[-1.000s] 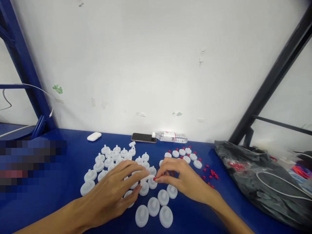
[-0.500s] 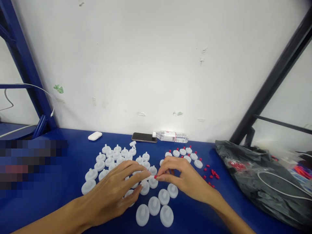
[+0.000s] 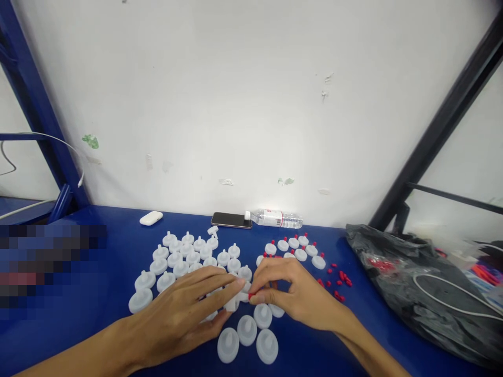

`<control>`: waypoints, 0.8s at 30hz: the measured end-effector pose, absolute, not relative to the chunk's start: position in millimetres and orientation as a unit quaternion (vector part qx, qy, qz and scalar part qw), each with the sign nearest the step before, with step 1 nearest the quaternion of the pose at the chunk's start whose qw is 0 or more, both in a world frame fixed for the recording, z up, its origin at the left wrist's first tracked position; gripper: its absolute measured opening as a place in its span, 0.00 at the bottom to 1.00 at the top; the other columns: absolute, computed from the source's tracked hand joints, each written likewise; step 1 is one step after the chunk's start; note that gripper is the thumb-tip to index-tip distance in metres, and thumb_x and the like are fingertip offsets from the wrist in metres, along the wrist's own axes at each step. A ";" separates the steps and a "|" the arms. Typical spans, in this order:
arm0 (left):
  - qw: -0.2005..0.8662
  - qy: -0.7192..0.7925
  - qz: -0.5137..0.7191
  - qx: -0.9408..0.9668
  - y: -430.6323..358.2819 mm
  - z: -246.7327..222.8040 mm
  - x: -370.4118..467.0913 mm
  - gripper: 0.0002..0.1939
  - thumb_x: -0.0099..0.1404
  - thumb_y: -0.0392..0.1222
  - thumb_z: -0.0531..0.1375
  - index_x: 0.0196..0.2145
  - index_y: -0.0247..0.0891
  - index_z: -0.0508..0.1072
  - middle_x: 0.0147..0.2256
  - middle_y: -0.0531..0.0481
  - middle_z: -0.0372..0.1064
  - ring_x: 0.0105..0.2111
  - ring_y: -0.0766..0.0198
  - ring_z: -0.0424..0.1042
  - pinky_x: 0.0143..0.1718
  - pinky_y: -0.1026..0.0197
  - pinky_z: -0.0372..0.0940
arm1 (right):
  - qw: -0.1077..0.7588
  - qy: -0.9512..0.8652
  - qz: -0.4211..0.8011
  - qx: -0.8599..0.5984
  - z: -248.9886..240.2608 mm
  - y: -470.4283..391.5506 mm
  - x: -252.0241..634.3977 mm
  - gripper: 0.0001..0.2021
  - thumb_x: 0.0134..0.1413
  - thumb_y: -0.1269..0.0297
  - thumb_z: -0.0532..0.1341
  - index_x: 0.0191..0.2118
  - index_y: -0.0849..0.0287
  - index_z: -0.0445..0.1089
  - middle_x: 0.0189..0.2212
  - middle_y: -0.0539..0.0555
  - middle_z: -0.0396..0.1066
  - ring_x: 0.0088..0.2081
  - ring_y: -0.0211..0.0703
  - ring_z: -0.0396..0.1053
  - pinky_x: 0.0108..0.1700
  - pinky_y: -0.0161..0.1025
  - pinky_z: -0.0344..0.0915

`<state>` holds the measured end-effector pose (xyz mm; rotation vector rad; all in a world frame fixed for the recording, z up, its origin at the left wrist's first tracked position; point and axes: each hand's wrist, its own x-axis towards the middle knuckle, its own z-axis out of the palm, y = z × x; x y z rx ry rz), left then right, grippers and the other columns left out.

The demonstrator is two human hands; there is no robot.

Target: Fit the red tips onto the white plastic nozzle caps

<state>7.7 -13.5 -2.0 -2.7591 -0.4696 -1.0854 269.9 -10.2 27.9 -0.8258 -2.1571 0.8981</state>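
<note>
My left hand [image 3: 178, 311] grips a white plastic nozzle cap [image 3: 232, 303] between thumb and fingers, its spout turned to the right. At the spout's end, my right hand [image 3: 293, 290] pinches a small red tip [image 3: 250, 297]; whether the tip is fully on the spout cannot be made out. Around and behind my left hand stand many white nozzle caps [image 3: 165, 281] with bare spouts, some hidden by the hand. Several more caps [image 3: 267, 346] lie in front. Beyond my right hand are white caps with red tips [image 3: 318, 261], and loose red tips [image 3: 345, 278] lie to its right.
A phone [image 3: 231, 220], a water bottle [image 3: 274, 218] and a white case [image 3: 151, 218] lie along the wall. A black plastic bag [image 3: 393, 293] with a white cable covers the right side of the blue table [image 3: 98, 293]. Dark and blue frame posts [image 3: 436, 120] flank the table.
My left hand has closed around the nozzle cap and turned it. Both hands' fingertips have moved slightly lower, the red tip still in my right fingers. The view has shifted a little.
</note>
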 end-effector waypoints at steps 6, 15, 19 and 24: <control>0.074 -0.128 -0.345 -0.927 -15.8 1.5 3.3 0.21 0.75 0.31 0.57 0.64 0.32 0.67 0.49 0.39 0.79 0.52 0.56 0.77 0.56 0.54 0.75 | 0.323 -0.808 0.399 -0.289 24.1 -11.6 267.0 0.10 0.60 0.53 0.70 0.36 0.54 0.85 0.32 0.52 0.78 0.34 0.41 0.73 0.37 0.37 0.67; 0.037 -0.114 -0.312 -0.943 -24.9 8.8 6.8 0.26 0.75 0.31 0.57 0.68 0.31 0.61 0.45 0.38 0.79 0.49 0.52 0.77 0.51 0.54 0.77 | 0.308 -0.797 0.438 -0.280 22.0 -12.4 268.2 0.04 0.58 0.68 0.72 0.35 0.53 0.86 0.30 0.51 0.79 0.31 0.38 0.74 0.34 0.33 0.69; 0.029 -0.117 -0.291 -0.949 -24.6 4.8 6.2 0.22 0.76 0.31 0.55 0.65 0.31 0.64 0.47 0.37 0.78 0.51 0.51 0.76 0.53 0.52 0.76 | 0.291 -0.791 0.457 -0.284 18.4 -11.2 268.4 0.06 0.56 0.73 0.72 0.35 0.53 0.86 0.29 0.50 0.78 0.31 0.37 0.74 0.34 0.32 0.69; 0.008 -0.120 -0.285 -0.951 -26.2 3.3 4.3 0.25 0.74 0.29 0.57 0.67 0.32 0.62 0.47 0.37 0.78 0.51 0.50 0.76 0.52 0.52 0.77 | 0.296 -0.786 0.467 -0.277 16.9 -13.1 266.8 0.07 0.58 0.70 0.69 0.34 0.53 0.86 0.30 0.51 0.78 0.32 0.38 0.75 0.35 0.33 0.71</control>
